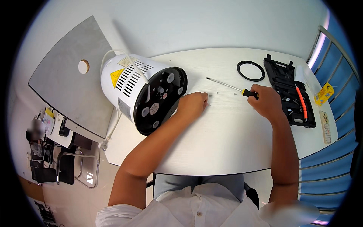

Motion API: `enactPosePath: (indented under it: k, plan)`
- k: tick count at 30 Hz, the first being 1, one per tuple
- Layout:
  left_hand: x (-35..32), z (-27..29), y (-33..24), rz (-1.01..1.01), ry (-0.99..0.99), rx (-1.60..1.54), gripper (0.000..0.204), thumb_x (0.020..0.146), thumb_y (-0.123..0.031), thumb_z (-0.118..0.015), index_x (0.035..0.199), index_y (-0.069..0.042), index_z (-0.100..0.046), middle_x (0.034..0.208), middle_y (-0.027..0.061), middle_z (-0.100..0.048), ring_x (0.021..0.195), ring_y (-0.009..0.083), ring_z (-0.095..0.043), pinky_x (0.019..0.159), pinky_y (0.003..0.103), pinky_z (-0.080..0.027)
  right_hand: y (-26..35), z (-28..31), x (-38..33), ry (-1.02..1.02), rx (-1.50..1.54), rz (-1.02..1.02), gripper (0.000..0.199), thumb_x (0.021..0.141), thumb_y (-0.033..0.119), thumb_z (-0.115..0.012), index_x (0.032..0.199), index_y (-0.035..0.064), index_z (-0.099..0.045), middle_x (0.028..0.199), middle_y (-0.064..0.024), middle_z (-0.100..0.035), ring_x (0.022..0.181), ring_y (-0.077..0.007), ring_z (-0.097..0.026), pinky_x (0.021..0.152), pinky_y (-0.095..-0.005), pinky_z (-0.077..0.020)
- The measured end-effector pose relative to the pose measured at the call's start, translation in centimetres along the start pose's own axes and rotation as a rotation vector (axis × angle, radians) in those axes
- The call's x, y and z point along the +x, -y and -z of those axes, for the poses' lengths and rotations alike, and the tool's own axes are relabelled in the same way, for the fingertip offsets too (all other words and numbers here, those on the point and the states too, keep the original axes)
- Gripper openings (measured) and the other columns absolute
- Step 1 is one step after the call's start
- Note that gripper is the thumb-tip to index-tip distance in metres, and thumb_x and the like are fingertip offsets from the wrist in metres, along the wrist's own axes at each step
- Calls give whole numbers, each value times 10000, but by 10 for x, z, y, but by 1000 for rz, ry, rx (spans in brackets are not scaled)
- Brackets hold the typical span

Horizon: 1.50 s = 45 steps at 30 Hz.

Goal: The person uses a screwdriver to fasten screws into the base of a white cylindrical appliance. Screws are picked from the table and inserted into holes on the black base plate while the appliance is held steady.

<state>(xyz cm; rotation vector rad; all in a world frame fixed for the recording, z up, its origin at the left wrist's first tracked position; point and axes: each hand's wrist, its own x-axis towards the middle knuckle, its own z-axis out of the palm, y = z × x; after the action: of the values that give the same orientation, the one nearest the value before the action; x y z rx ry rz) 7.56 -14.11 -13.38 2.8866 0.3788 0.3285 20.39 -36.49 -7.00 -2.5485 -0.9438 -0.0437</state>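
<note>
My right hand is closed around the yellow-and-black handle of a screwdriver, whose shaft points left and away from me. Beside the appliance, my left hand rests on the table with its fingers curled together. A small screw shows right at its fingertips; whether they grip it I cannot tell. Two more screws, one nearer and one farther right, lie between my hands. A white slotted appliance lies on its side at the left, its black base with several round feet facing right.
A black ring lies at the back right, beside an open black tool case with an orange flexible shaft. A yellow box and a light strip with sockets sit near the right edge. A white cord hangs left.
</note>
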Motion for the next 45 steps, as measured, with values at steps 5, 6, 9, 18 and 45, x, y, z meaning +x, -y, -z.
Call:
enactPosePath:
  k: [5,6,9,18,45]
  plan:
    - [9,-7,0,-8,10,-63,137,873,-157,-663,998,-101,-671,926,88,-695,827,295,-667,719,419,-522,-4,-5,6,-29,40,-16,177,774,207,-623,846,51,-663,651,-102,-629,624,-247,-617,598,-360,-472]
    - [7,-3,-4,-5,-10,-84,155,880,-157,-658,1024,-101,-669,928,90,-691,825,295,-666,717,417,-521,-4,-6,6,-29,48,-15,175,775,206,-624,848,52,-664,651,-101,-629,624,-245,-617,595,-356,-470]
    - [-16,16,-17,-34,-60,-163,205,900,-159,-644,1094,-95,-660,927,96,-677,811,290,-662,707,404,-517,-6,-6,5,-48,143,-10,174,779,199,-618,856,50,-665,640,-100,-613,596,-224,-591,584,-345,-454]
    - [-127,156,27,-148,-573,-199,152,898,-7,-594,1011,-34,-693,918,96,-675,743,218,-641,645,289,-513,25,-30,-21,331,664,414,196,841,176,-650,939,12,-604,676,-107,-561,593,-195,-505,583,-340,-413]
    - [-10,167,127,-110,-237,-377,356,927,-192,-492,1185,-5,-652,1287,126,-642,1103,225,-607,1002,300,-442,70,-40,-25,340,504,527,191,815,213,-667,910,70,-584,645,-103,-597,579,-297,-581,562,-392,-425]
